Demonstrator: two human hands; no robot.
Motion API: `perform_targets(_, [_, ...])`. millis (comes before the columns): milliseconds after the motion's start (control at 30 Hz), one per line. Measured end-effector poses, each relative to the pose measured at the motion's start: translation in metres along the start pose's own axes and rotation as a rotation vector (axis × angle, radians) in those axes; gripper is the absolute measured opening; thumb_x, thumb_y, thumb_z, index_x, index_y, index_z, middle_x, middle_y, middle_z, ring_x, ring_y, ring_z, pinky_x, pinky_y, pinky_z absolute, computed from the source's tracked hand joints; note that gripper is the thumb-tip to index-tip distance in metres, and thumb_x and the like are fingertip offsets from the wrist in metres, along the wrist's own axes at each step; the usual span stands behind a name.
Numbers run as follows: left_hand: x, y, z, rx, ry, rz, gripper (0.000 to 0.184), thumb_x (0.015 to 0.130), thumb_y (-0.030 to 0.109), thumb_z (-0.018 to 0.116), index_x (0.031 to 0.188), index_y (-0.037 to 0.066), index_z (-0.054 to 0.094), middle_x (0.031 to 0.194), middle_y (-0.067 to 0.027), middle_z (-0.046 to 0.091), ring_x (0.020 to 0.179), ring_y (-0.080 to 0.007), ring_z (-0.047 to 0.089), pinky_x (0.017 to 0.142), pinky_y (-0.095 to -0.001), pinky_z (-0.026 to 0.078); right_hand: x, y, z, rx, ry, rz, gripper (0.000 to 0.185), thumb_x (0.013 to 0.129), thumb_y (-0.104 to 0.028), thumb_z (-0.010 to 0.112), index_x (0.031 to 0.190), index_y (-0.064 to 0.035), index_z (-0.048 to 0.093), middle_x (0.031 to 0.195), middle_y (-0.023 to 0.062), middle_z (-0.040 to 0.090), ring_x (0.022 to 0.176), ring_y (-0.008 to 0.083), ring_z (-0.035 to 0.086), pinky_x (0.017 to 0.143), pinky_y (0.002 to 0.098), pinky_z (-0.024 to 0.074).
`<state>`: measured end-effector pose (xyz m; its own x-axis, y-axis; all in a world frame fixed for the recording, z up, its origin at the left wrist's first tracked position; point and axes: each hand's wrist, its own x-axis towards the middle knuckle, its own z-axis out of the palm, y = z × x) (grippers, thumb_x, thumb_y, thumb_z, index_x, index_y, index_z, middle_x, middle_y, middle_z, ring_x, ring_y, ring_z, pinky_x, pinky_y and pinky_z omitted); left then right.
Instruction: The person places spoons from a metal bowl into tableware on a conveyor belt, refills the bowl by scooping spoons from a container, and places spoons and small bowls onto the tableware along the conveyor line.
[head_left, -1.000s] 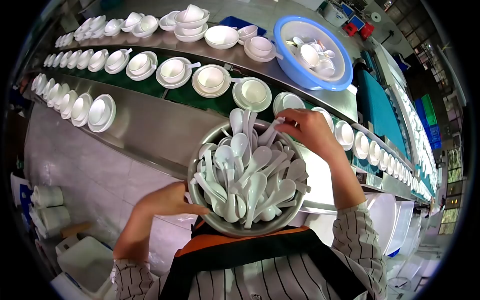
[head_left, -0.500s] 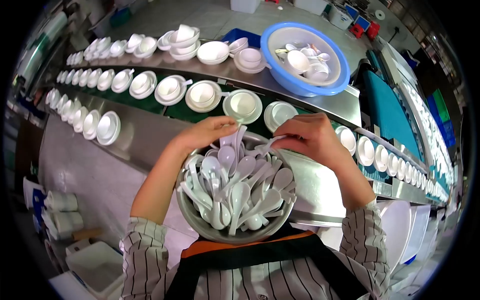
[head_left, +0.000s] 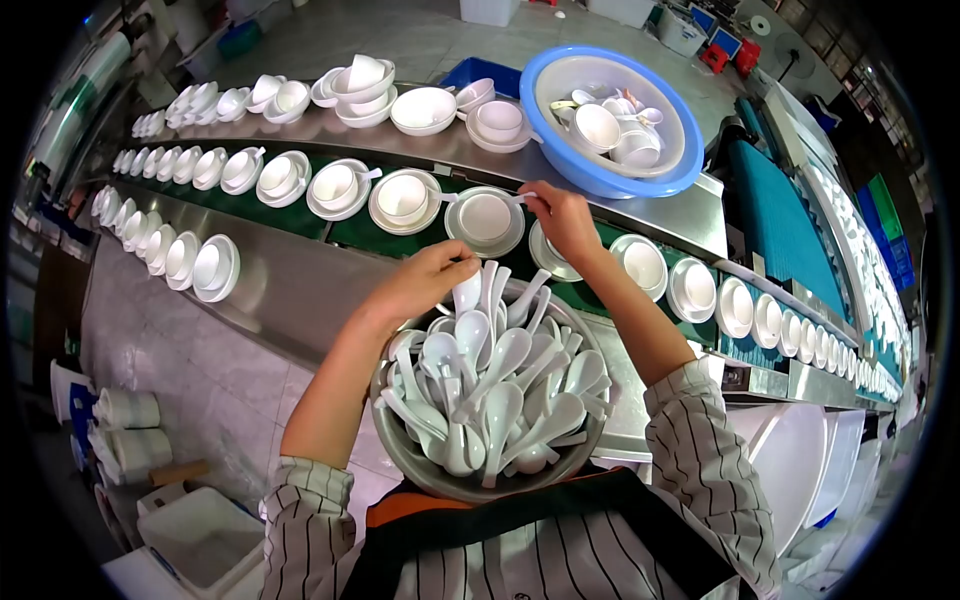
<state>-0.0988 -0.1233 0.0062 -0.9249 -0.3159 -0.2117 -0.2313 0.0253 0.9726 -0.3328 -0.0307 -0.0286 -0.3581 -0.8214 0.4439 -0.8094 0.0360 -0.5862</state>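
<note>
A round metal bowl piled with white soup spoons sits right in front of my body. At its far rim, my left hand pinches a white spoon, the fingers closed. Further out, my right hand grips the handle of a spoon between thumb and fingers. That handle is at the right edge of a white bowl resting on a saucer; the spoon's other end is hard to make out. To the left, a bowl-and-saucer set has a spoon handle showing beside it.
Rows of white dish sets run along the green conveyor belt and its metal ledges. A blue basin holding cups and spoons stands on the far ledge. At right is a teal belt. A white bin stands at lower left.
My right hand has moved forward and left, from above the metal bowl's rim to the dish set on the belt. My left hand stays near the far rim of the metal bowl.
</note>
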Motion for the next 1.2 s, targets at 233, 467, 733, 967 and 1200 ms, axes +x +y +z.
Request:
perform_targets(233, [0.019, 0.005, 0.021, 0.027, -0.082, -0.006, 0.021, 0.093, 0.023, 0.053, 0.096, 0.003, 0.057, 0.086, 0.003, 0.054, 0.08, -0.0049, 0.047, 0.07, -0.0219, 0.041, -0.022, -0.038, -0.053, 0.215, -0.145, 0.129, 0.034, 0.083, -0.024, 0.066, 0.108, -0.0024, 0.062, 0.104, 0.016, 0.064, 0.094, 0.0308, 0.061, 0.078, 0.0364, 0.0487])
perform_targets(467, [0.052, -0.003, 0.073, 0.134, -0.055, 0.223, 0.031, 0.092, 0.031, 0.056, 0.086, 0.001, 0.057, 0.073, 0.001, 0.05, 0.07, -0.007, 0.043, 0.061, -0.0268, 0.04, -0.073, -0.078, -0.108, 0.06, -0.497, 0.174, 0.033, 0.073, -0.019, 0.074, 0.097, 0.0012, 0.063, 0.085, 0.0152, 0.062, 0.078, 0.0296, 0.06, 0.07, 0.0357, 0.0466])
perform_targets(733, [0.049, 0.02, 0.112, 0.262, 0.015, 0.176, 0.04, 0.089, 0.034, 0.058, 0.072, 0.0, 0.048, 0.06, 0.0, 0.037, 0.061, -0.0077, 0.033, 0.053, -0.0288, 0.032, -0.123, -0.068, -0.159, -0.111, -0.248, -0.212, 0.026, 0.065, -0.007, 0.075, 0.086, -0.0031, 0.063, 0.101, 0.0106, 0.065, 0.091, 0.0288, 0.06, 0.075, 0.0371, 0.0488])
perform_targets(967, [-0.007, 0.041, 0.108, 0.022, 0.41, 0.192, 0.014, 0.086, 0.013, 0.063, 0.091, -0.001, 0.064, 0.076, 0.0017, 0.06, 0.068, -0.0036, 0.049, 0.058, -0.021, 0.042, -0.121, -0.039, -0.199, 0.269, -0.026, 0.08, 0.015, 0.083, -0.007, 0.066, 0.095, 0.0, 0.064, 0.084, 0.0066, 0.068, 0.075, 0.0109, 0.065, 0.064, 0.0242, 0.0499])
perform_targets(1200, [-0.056, 0.063, 0.082, -0.128, 0.115, 0.198, 0.011, 0.087, 0.006, 0.06, 0.093, -0.003, 0.062, 0.086, -0.0081, 0.066, 0.077, -0.0138, 0.063, 0.072, -0.0265, 0.051, -0.062, 0.032, -0.113, 0.279, 0.261, 0.196, 0.013, 0.085, -0.008, 0.061, 0.097, -0.0021, 0.063, 0.083, 0.0141, 0.068, 0.077, 0.0229, 0.068, 0.067, 0.03, 0.0504])
